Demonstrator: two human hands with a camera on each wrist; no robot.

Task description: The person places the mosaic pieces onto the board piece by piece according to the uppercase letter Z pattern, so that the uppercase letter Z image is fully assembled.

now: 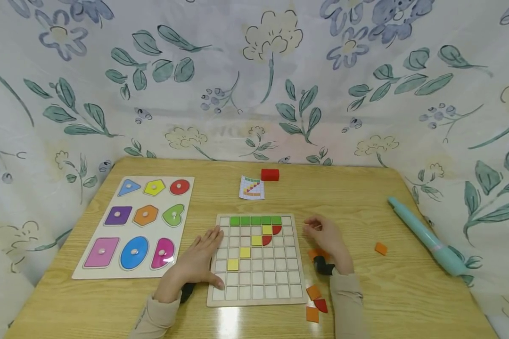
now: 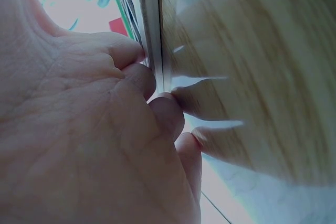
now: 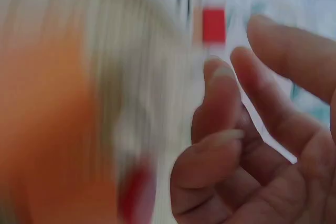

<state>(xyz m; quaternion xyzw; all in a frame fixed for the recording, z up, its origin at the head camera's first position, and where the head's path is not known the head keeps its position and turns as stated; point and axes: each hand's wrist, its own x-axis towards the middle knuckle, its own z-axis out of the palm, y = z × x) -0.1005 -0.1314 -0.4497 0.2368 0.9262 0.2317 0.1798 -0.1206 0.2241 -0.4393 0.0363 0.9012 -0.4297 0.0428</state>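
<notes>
I see left hand (image 1: 198, 262) spread along board's (image 1: 269, 278) left edge; right hand (image 1: 329, 238) loosely curled near orange tiles (image 1: 315, 254); green (image 1: 256, 220), yellow tiles (image 1: 244, 253) on board.

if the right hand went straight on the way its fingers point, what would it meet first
Probably the right edge of the board, just beyond the right hand's fingertips; its height is unclear, so it might pass over.
</notes>
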